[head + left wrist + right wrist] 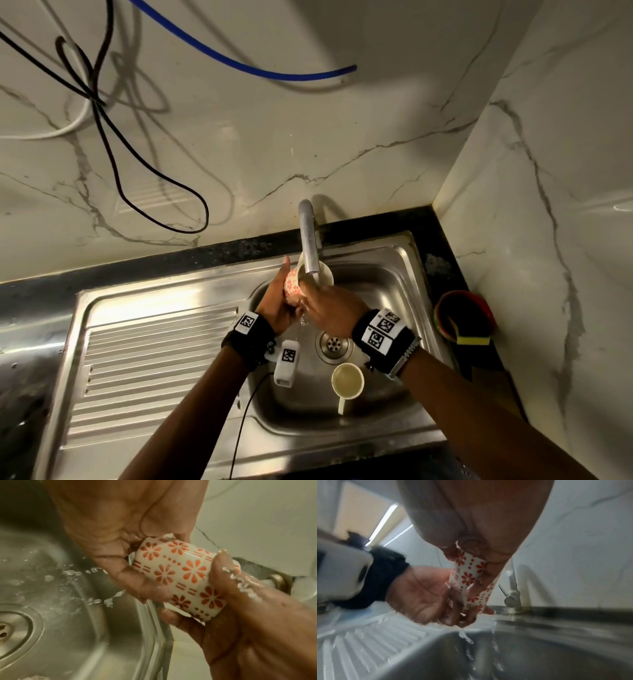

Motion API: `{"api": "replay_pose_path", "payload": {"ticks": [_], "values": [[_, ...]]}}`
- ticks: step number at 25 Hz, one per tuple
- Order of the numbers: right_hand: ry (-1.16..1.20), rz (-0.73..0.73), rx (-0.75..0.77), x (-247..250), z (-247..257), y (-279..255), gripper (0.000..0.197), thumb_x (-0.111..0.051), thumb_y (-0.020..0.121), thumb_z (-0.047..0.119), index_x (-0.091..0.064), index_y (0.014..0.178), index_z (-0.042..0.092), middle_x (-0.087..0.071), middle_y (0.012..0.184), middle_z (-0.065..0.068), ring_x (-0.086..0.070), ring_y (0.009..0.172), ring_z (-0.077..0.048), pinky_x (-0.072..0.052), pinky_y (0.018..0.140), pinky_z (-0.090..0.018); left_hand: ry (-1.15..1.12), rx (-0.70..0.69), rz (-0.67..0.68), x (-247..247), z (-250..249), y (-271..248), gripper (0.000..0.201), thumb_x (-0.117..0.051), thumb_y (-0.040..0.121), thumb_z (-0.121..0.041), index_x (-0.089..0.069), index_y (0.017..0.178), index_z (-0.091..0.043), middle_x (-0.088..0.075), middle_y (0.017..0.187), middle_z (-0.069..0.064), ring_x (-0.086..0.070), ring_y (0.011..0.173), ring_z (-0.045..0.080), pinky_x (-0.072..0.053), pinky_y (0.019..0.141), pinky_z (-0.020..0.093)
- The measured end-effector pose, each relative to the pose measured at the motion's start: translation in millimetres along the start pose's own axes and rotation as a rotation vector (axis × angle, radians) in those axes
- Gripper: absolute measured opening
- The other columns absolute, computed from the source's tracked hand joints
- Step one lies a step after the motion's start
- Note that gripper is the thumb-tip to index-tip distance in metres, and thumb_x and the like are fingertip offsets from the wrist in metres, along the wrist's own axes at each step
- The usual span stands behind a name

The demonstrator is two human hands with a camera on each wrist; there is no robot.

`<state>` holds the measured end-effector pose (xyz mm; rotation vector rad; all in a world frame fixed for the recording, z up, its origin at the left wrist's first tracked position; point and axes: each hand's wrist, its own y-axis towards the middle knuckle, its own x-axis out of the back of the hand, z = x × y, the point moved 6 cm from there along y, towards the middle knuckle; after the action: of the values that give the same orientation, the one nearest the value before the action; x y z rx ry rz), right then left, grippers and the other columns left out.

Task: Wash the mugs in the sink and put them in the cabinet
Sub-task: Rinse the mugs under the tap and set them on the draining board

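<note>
A white mug with red flowers [292, 285] [180, 577] [467, 577] is tilted under the steel tap [310, 240], above the sink basin. My left hand [274, 301] [240, 615] [419, 595] grips its side, thumb across the pattern. From the other side my right hand [329, 305] [120, 534] [479, 520] curls its fingers round the mug's base end. Water runs over both hands and splashes into the basin. A plain cream mug [346, 377] stands upright on the sink floor near the front, handle toward me.
The steel sink [387, 274] has a drain [334, 342] in the middle and a ribbed drainboard [154, 359] on the left. A red bowl [462, 315] holding a yellow sponge [474, 340] sits on the black counter at right. Cables hang on the marble wall.
</note>
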<state>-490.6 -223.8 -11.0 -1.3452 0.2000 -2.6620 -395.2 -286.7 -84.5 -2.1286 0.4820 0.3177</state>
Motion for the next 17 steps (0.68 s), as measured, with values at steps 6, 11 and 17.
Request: {"api": "replay_pose_path", "payload": {"ticks": [6, 11, 17], "values": [[0.363, -0.014, -0.179, -6.5, -5.3, 6.4, 0.038, -0.040, 0.112, 0.032, -0.052, 0.134, 0.004, -0.073, 0.105, -0.021, -0.073, 0.091, -0.035, -0.060, 0.077, -0.045, -0.045, -0.028, -0.038, -5.4, 3.6, 1.6, 0.082, -0.060, 0.083, -0.073, -0.065, 0.129, -0.005, -0.072, 0.107, 0.021, -0.071, 0.087, 0.027, -0.059, 0.077, 0.035], [0.027, 0.092, -0.046, -0.4, -12.0, -0.7, 0.040, -0.045, 0.109, 0.028, -0.047, 0.143, 0.007, -0.074, 0.107, -0.020, -0.072, 0.085, -0.035, -0.050, 0.064, -0.036, 0.026, 0.040, -0.004, 1.5, 6.8, 4.5, 0.081, -0.052, 0.081, -0.082, -0.072, 0.111, -0.009, -0.071, 0.080, 0.013, -0.065, 0.063, 0.020, -0.050, 0.055, 0.028], [0.384, 0.043, -0.148, -7.8, -18.6, 4.1, 0.041, -0.042, 0.111, 0.032, -0.046, 0.145, 0.009, -0.069, 0.125, -0.021, -0.070, 0.107, -0.034, -0.057, 0.091, -0.045, -0.013, 0.023, -0.083, -0.5, 21.0, 1.4, 0.089, -0.074, 0.066, -0.078, -0.070, 0.125, -0.011, -0.066, 0.123, 0.017, -0.062, 0.110, 0.032, -0.045, 0.098, 0.037]]}}
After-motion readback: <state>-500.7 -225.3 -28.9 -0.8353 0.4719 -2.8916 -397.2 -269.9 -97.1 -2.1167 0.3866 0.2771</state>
